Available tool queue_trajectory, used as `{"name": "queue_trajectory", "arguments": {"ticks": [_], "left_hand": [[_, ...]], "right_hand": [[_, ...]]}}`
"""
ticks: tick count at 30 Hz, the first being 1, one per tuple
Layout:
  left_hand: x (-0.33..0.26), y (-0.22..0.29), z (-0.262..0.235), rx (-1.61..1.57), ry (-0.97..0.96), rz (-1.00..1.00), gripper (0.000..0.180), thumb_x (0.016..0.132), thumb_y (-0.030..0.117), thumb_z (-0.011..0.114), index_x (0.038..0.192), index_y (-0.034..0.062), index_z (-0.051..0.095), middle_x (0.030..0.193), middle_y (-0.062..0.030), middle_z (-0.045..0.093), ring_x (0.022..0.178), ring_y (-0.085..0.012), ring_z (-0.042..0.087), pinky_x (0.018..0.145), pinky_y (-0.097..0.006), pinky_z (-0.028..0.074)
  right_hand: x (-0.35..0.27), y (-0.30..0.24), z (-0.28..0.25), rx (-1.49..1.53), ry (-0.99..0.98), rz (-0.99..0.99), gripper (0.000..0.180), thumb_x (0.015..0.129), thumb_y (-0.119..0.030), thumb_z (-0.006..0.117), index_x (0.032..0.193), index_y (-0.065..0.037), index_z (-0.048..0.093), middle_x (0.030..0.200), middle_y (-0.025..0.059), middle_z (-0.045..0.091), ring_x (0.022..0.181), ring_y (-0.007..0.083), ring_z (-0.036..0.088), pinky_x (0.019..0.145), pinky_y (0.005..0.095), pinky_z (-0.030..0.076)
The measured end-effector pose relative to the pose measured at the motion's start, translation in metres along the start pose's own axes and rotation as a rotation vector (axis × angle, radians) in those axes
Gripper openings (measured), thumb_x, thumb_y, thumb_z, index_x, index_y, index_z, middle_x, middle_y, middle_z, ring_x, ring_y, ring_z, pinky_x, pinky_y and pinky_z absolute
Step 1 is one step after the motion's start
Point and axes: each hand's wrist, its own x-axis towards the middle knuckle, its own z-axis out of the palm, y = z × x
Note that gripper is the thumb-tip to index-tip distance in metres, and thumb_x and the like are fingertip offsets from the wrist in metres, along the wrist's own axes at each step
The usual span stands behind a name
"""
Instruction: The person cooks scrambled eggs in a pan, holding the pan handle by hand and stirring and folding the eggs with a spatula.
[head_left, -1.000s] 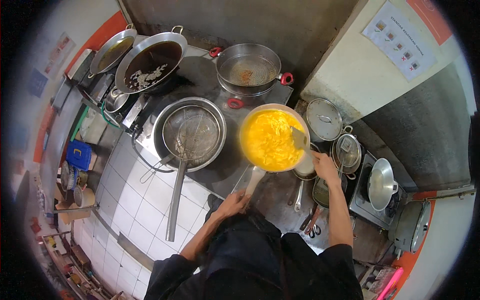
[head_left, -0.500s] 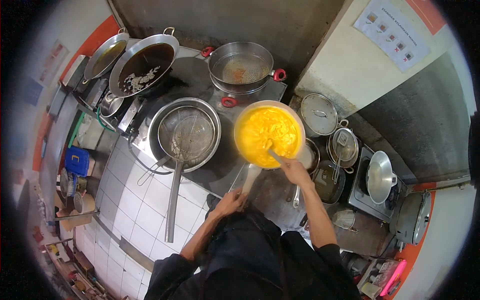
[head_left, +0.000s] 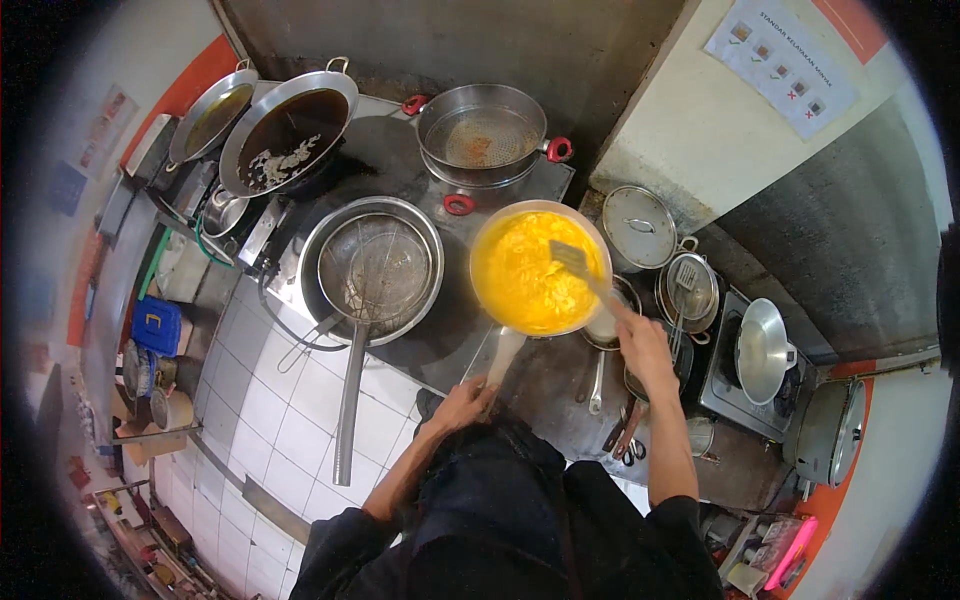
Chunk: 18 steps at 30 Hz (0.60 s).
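Hands: left hand (head_left: 466,403) grips pan handle (head_left: 498,357), right hand (head_left: 643,347) holds spatula (head_left: 580,268).

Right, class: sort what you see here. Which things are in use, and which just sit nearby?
In use: pan with yellow egg, spatula, left hand on its handle, right hand.

Sitting nearby: strainer, wok, steel pot, lid.

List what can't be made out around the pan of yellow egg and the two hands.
Head view only:
- Left hand on the pan handle: palm side is hidden, so grip unclear.
- Spatula in the right hand: blade edge too small to tell if it touches the egg.
- Burner beneath the pan: covered by it.
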Motion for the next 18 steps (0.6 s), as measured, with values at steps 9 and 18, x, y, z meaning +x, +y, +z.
{"name": "queue_trajectory", "arguments": {"ticks": [9,18], "left_hand": [[-0.004,0.013,0.0,0.004,0.059,0.02,0.039,0.096,0.037,0.049,0.115,0.0032,0.057,0.079,-0.0121,0.065,0.072,-0.02,0.063,0.068,-0.035,0.05],[0.004,-0.008,-0.001,0.06,0.038,0.093,0.052,0.096,0.039,0.049,0.133,0.0022,0.046,0.079,-0.0124,0.065,0.067,-0.0185,0.063,0.063,-0.033,0.05]], "right_hand": [[0.064,0.034,0.045,0.03,-0.026,0.26,0.039,0.089,-0.013,0.052,0.128,-0.01,0.055,0.107,0.0263,0.061,0.103,0.0417,0.058,0.088,0.0445,0.046],[0.082,0.016,0.087,0.136,-0.097,0.101,0.042,0.09,-0.016,0.049,0.132,-0.017,0.053,0.109,0.026,0.061,0.102,0.0396,0.06,0.087,0.0432,0.047]]}}
